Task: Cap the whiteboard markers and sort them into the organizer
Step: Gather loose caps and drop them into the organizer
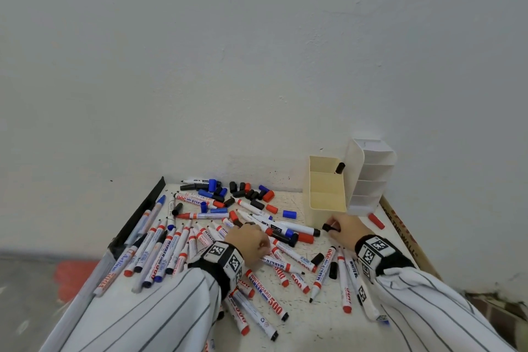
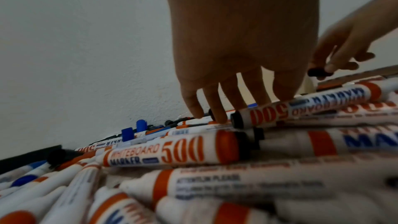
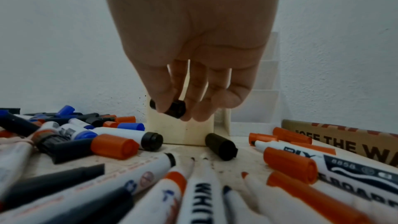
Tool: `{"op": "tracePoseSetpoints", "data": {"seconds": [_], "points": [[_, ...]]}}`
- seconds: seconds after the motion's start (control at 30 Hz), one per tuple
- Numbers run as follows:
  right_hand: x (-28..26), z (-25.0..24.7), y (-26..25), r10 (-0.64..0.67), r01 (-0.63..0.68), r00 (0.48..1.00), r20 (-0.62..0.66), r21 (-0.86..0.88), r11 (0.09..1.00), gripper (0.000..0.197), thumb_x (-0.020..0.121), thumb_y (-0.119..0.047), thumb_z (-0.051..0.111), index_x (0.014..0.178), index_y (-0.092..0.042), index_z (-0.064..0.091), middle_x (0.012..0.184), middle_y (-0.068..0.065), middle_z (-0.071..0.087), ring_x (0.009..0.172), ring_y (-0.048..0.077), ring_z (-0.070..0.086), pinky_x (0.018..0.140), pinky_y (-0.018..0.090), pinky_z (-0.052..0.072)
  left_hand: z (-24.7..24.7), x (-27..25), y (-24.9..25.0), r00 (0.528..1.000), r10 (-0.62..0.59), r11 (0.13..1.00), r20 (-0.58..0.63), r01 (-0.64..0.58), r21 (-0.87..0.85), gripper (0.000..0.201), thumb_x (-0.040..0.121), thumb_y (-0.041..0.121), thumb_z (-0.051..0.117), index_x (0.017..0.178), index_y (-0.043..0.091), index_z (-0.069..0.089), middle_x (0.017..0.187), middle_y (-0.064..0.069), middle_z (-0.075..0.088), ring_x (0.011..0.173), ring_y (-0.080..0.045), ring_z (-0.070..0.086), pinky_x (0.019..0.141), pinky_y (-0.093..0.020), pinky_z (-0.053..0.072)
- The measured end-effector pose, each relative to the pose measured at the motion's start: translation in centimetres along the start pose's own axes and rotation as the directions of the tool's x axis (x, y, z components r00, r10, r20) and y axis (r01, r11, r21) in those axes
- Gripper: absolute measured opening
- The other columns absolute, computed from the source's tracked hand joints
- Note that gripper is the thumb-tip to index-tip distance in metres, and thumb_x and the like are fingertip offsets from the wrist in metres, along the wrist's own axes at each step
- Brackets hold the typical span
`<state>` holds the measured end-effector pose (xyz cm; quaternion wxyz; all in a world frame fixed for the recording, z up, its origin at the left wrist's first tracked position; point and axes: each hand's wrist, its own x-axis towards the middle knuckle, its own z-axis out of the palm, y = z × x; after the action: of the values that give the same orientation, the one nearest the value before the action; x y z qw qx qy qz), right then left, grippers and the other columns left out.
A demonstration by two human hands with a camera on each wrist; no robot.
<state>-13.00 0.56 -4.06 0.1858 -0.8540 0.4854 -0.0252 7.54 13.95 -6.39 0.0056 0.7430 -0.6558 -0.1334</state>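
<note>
Black cap (image 3: 170, 108) pinched in right hand (image 1: 344, 230), just near of the cream organizer (image 1: 325, 203) at far right. One black-capped marker (image 1: 340, 168) standing in its far compartment; other compartments bare. Dozens of whiteboard markers (image 1: 268, 294) strewn uncapped over the worktop (image 1: 328, 328), loose caps (image 1: 251, 194) heaped far. Left hand (image 1: 248, 241) holding nothing, straight fingertips (image 2: 219, 117) down on the markers. Barely begun, seemingly.
</note>
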Motion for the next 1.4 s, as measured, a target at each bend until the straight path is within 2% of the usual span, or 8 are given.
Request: {"op": "tracePoseSetpoints", "data": {"seconds": [0.23,0.4,0.6,0.8,0.9,1.0,1.17,1.4], "points": [[-1.4,0.2,-1.3,-0.074,0.075,0.997,-0.013,0.101,0.992,0.030,0.092,-0.017,0.050,0.122,-0.020,0.052,0.121,0.002,0.056,0.105,0.014,0.053,0.088,0.022,0.040,-0.5,-0.7,1.2,0.992,0.064,0.995,0.110,-0.071,0.066,0.037,0.085,0.036,0.063,0.119,0.023,0.057,0.120,0.000,0.055,0.111,-0.019,0.049,0.096,-0.034,0.042],[-1.9,0.2,-2.4,-0.191,0.200,0.979,-0.075,0.145,0.969,0.030,0.094,-0.012,0.045,0.120,-0.021,0.057,0.109,0.001,0.049,0.104,0.013,0.046,0.102,0.028,0.038,-1.1,-1.2,0.7,0.997,-0.073,0.992,-0.026,0.069,-0.108,0.036,0.092,0.023,0.052,0.128,0.019,0.051,0.124,-0.003,0.054,0.113,-0.019,0.051,0.099,-0.034,0.043],[-2.7,0.1,-5.2,-0.290,0.299,0.954,-0.075,0.192,0.935,0.030,0.093,-0.013,0.049,0.122,-0.018,0.053,0.113,-0.002,0.052,0.096,0.007,0.046,0.092,0.021,0.038,-2.0,-2.8,-0.2,0.985,-0.158,0.960,-0.067,0.137,-0.246,0.031,0.097,0.020,0.042,0.125,0.015,0.055,0.120,-0.006,0.060,0.106,-0.017,0.057,0.096,-0.030,0.046],[-3.4,1.2,-7.2,-0.374,0.383,0.923,-0.089,0.279,0.880,0.019,0.088,-0.009,0.056,0.106,-0.016,0.060,0.105,-0.004,0.058,0.067,-0.007,0.041,0.066,0.006,0.033,-2.9,-5.2,-0.1,0.990,-0.125,0.960,-0.059,0.106,-0.257,0.035,0.099,0.021,0.039,0.131,0.012,0.051,0.130,-0.007,0.054,0.117,-0.019,0.051,0.099,-0.029,0.038],[-3.8,1.3,-8.3,-0.353,0.359,0.933,-0.072,0.286,0.889,0.012,0.095,-0.021,0.048,0.094,-0.018,0.060,0.088,-0.005,0.057,0.069,-0.003,0.045,0.065,0.011,0.035,-3.0,-6.3,-0.3,0.986,-0.150,0.905,-0.076,0.106,-0.413,0.034,0.100,0.023,0.034,0.126,0.011,0.053,0.117,-0.007,0.059,0.099,-0.015,0.054,0.086,-0.024,0.041],[-4.4,1.5,-9.7,-0.284,0.286,0.957,-0.058,0.329,0.900,0.042,0.099,-0.036,0.033,0.077,-0.009,0.056,0.073,0.006,0.054,0.068,0.015,0.048,0.068,0.028,0.037,-2.9,-7.3,-0.7,0.980,-0.146,0.812,-0.134,0.041,-0.582,0.029,0.095,0.037,0.045,0.115,0.018,0.055,0.103,0.001,0.060,0.092,-0.013,0.056,0.081,-0.024,0.044],[-5.2,2.1,-11.9,-0.231,0.254,0.967,-0.106,0.408,0.877,0.050,0.099,-0.040,0.031,0.056,-0.014,0.036,0.054,0.001,0.032,0.052,0.014,0.031,0.053,0.028,0.024,-3.0,-9.0,-0.7,0.953,-0.145,0.852,-0.266,-0.017,-0.524,0.018,0.089,0.029,0.059,0.105,0.022,0.057,0.092,0.006,0.059,0.078,-0.006,0.055,0.066,-0.015,0.041],[-6.3,2.5,-14.3,-0.268,0.338,0.940,-0.211,0.472,0.814,0.046,0.100,-0.026,0.033,0.054,-0.016,0.032,0.053,0.000,0.030,0.051,0.011,0.028,0.050,0.025,0.023,-3.8,-10.9,-0.5,0.951,-0.141,0.852,-0.276,-0.025,-0.523,0.030,0.098,0.028,0.042,0.099,0.007,0.065,0.076,0.003,0.054,0.072,-0.010,0.050,0.077,-0.031,0.046]]}}
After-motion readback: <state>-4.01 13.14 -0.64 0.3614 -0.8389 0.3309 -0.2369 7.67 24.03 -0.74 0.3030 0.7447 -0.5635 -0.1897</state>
